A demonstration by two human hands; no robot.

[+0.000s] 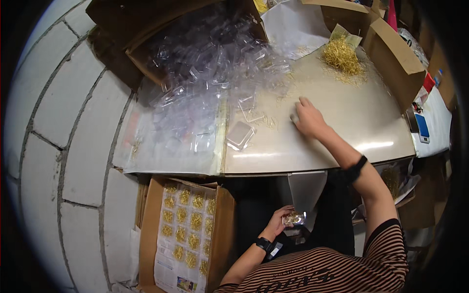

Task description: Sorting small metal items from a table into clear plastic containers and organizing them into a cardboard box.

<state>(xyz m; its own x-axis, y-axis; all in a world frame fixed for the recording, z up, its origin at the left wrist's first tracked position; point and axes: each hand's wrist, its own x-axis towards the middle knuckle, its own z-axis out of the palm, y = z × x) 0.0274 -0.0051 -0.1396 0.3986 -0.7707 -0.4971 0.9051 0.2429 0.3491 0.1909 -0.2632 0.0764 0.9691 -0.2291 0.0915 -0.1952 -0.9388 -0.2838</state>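
Observation:
Low in front of my body, my left hand (279, 221) is closed around a small clear plastic box (294, 219) with gold-coloured bits inside. Over the tabletop (337, 132), my right hand (309, 118) reaches forward, its thumb and index finger apart and nothing visible between them. Left of it, thin gold wire-like pieces (266, 120) lie scattered beside a clear plastic lid or tray (241, 135). A heap of the same gold pieces (340, 56) rises at the far right of the table; their exact kind is too small to tell.
Clear plastic boxes (210, 63) spill from a large carton (146, 46) at the back left. Below the table's left part, an open cardboard box (223, 229) holds rows of filled clear boxes (193, 240). A cardboard flap (396, 49) and a blue-screened device (421, 126) stand at right.

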